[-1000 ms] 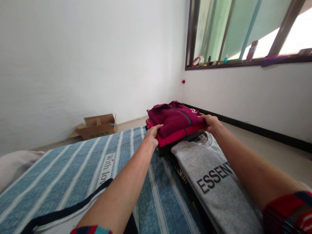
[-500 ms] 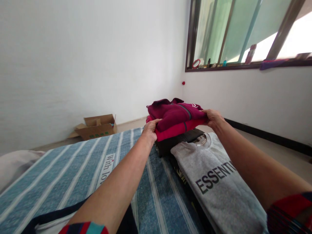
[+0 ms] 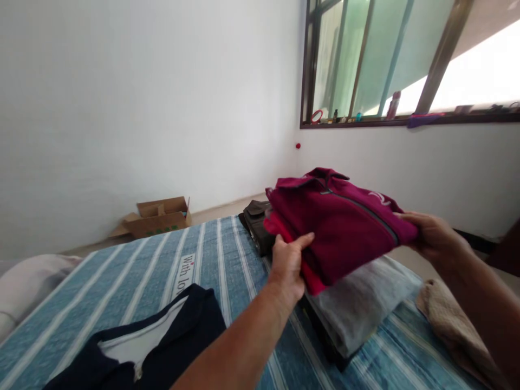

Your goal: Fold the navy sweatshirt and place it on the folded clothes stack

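Observation:
Between both hands I hold two folded garments in the air: a maroon zip jacket (image 3: 341,222) on top of a folded red garment (image 3: 306,273). My left hand (image 3: 288,265) grips their near left edge, thumb on top. My right hand (image 3: 436,241) grips the right edge. They hang above a folded grey t-shirt (image 3: 361,303) on the blue striped bed cover (image 3: 227,271). A folded dark garment (image 3: 255,222) lies behind on the bed, where the lifted pair rested.
A navy and white shirt (image 3: 162,346) lies at the near left of the bed. A beige cloth (image 3: 450,319) sits at the bed's right edge. An open cardboard box (image 3: 158,215) stands on the floor by the white wall. Small bottles line the window sill (image 3: 365,120).
Both hands lifted the maroon and red garments off the dark one and carried them toward me and to the right, over the grey t-shirt. My view shifted right.

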{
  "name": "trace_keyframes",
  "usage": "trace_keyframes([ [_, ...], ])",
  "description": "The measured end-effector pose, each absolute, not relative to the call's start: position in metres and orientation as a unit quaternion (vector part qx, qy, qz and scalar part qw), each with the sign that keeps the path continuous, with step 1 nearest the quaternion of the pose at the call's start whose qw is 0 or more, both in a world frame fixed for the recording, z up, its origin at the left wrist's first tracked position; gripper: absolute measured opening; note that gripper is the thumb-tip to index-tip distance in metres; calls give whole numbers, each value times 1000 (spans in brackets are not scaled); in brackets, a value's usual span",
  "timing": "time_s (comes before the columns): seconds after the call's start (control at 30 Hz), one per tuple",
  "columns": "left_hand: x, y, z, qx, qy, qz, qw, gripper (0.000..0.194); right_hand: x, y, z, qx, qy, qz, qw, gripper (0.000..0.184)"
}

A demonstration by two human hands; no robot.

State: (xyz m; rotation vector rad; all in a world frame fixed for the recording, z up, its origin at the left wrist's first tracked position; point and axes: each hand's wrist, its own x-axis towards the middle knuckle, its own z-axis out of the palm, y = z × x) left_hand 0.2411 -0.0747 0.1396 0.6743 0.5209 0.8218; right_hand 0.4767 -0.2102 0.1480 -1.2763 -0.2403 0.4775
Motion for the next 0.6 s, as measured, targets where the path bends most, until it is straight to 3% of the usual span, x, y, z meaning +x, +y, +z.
trace_keyframes([
  [0.17,246,-105,95,322,292,346,831,57,462,-252,85,-581,-28,265,769,16],
  [0.4,251,-104,128,350,264,396,807,53,475,-250,108,-567,-62,239,786,22],
  [0.6,237,-138,105,323,267,325,848,49,473,-279,86,-596,-95,221,766,22],
])
